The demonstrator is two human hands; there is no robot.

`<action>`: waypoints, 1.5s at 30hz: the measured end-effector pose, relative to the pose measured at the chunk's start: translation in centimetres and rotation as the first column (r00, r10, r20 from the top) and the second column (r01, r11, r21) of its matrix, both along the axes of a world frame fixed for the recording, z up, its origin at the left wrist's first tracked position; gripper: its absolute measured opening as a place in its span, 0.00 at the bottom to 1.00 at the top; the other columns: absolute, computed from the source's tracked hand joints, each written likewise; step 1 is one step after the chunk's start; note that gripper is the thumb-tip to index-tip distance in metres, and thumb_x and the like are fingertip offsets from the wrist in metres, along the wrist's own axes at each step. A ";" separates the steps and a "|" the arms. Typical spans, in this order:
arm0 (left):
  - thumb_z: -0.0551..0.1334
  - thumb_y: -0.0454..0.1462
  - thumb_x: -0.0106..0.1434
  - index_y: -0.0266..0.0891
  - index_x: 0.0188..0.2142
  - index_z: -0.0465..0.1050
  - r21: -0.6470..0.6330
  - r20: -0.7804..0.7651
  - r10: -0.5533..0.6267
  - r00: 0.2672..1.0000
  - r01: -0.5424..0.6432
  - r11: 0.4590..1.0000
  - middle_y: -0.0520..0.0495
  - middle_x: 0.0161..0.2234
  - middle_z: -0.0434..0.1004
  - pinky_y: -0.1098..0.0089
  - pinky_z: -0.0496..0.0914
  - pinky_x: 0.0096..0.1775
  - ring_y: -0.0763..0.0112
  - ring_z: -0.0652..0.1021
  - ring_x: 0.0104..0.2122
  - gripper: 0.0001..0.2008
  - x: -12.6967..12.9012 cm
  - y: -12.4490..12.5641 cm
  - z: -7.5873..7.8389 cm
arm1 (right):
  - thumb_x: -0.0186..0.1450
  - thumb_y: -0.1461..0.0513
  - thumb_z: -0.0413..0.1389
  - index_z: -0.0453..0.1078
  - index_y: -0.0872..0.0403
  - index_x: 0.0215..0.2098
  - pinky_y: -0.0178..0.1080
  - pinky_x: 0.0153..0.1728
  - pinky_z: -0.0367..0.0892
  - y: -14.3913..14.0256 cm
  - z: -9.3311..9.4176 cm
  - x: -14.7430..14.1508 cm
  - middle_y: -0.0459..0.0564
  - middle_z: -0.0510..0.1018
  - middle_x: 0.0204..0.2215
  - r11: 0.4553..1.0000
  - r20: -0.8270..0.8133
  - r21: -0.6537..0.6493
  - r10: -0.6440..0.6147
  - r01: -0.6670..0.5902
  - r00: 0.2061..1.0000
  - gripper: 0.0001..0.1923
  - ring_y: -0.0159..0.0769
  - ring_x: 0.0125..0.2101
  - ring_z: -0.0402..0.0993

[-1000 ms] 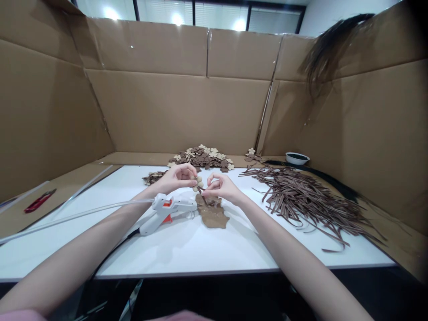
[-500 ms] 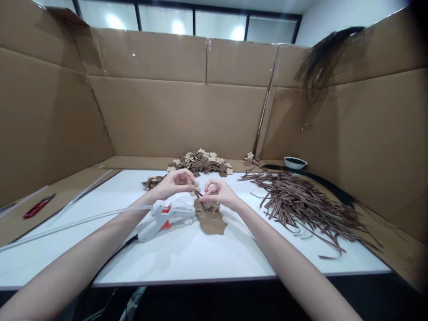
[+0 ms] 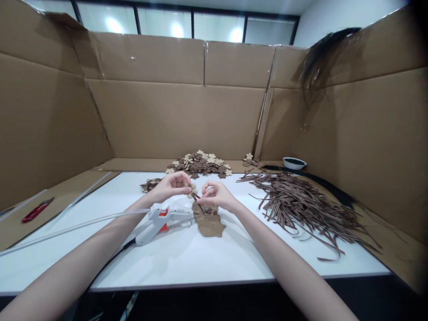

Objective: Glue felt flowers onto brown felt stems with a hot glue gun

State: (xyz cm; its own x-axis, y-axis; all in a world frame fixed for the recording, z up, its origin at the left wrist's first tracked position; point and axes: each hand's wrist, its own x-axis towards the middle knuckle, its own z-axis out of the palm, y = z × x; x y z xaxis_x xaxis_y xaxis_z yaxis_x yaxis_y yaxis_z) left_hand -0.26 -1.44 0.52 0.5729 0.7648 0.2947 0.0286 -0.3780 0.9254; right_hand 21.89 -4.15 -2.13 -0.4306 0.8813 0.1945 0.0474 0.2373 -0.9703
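Between the fingers of my left hand (image 3: 174, 183) is a beige flower-shaped piece (image 3: 193, 191). My right hand (image 3: 216, 195) pinches a thin brown strip (image 3: 197, 197) whose upper end meets the flower. Both hands are held over a ragged brown scrap (image 3: 210, 224) with glossy glue-like residue on its upper part. A white glue gun (image 3: 155, 223) with an orange trigger lies below my left forearm, its nozzle pointing at the scrap. A clear glue stick runs out of its back to the left.
Brown and beige flower pieces (image 3: 200, 162) are heaped at the back. Many brown strips (image 3: 304, 205) lie at right, near a white bowl (image 3: 294, 163) of dark contents. A smaller stack (image 3: 150, 184) sits by my left wrist. A red cutter (image 3: 37, 210) is far left. Cardboard walls (image 3: 157, 116) enclose the table.
The view has shifted slightly. My hands stay close together with the flower and strip between them; the strip's lower part now shows more slanted below the flower.
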 end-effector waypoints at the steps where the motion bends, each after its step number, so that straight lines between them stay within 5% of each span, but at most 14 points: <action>1: 0.69 0.36 0.54 0.35 0.37 0.68 0.000 -0.008 0.001 1.000 -0.001 1.000 0.52 0.28 0.73 0.73 0.69 0.32 0.75 0.75 0.28 0.14 0.0 -0.1 0.2 | 0.45 0.57 0.69 0.65 0.54 0.30 0.32 0.22 0.64 0.0 0.0 0.0 0.45 0.78 0.21 1.000 -0.001 0.000 0.001 -0.001 1.000 0.21 0.34 0.22 0.74; 24: 0.70 0.36 0.53 0.34 0.34 0.68 0.009 -0.002 0.020 1.000 -0.020 1.000 0.54 0.24 0.72 0.76 0.65 0.27 0.77 0.73 0.25 0.14 0.3 -0.8 0.8 | 0.46 0.58 0.69 0.65 0.54 0.30 0.31 0.23 0.63 0.0 0.1 0.2 0.46 0.78 0.22 1.000 0.008 0.008 0.000 0.000 1.000 0.20 0.33 0.23 0.74; 33: 0.70 0.36 0.52 0.35 0.34 0.67 0.011 0.023 0.012 1.000 -0.012 1.000 0.53 0.27 0.72 0.75 0.69 0.30 0.76 0.75 0.27 0.14 0.3 -0.7 0.6 | 0.48 0.55 0.68 0.71 0.56 0.39 0.32 0.23 0.64 -0.3 -0.1 0.2 0.48 0.79 0.25 0.999 0.125 -0.026 0.028 -0.025 0.992 0.23 0.32 0.23 0.73; 45: 0.71 0.37 0.52 0.35 0.35 0.67 -0.002 0.019 0.008 1.000 -0.008 1.000 0.52 0.26 0.73 0.74 0.69 0.30 0.74 0.75 0.27 0.16 0.9 -0.8 0.5 | 0.50 0.52 0.66 0.75 0.60 0.30 0.32 0.24 0.61 -0.5 -0.1 -0.2 0.51 0.79 0.25 0.998 0.113 -0.005 0.068 -0.068 0.991 0.19 0.32 0.24 0.72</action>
State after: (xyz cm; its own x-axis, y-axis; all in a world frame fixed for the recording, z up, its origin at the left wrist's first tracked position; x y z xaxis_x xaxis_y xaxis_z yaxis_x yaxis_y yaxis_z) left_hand 0.59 -2.21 1.00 0.5610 0.7700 0.3040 0.0143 -0.3762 0.9264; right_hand 21.70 -4.68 -2.23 -0.5088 0.8494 0.1404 0.1409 0.2430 -0.9597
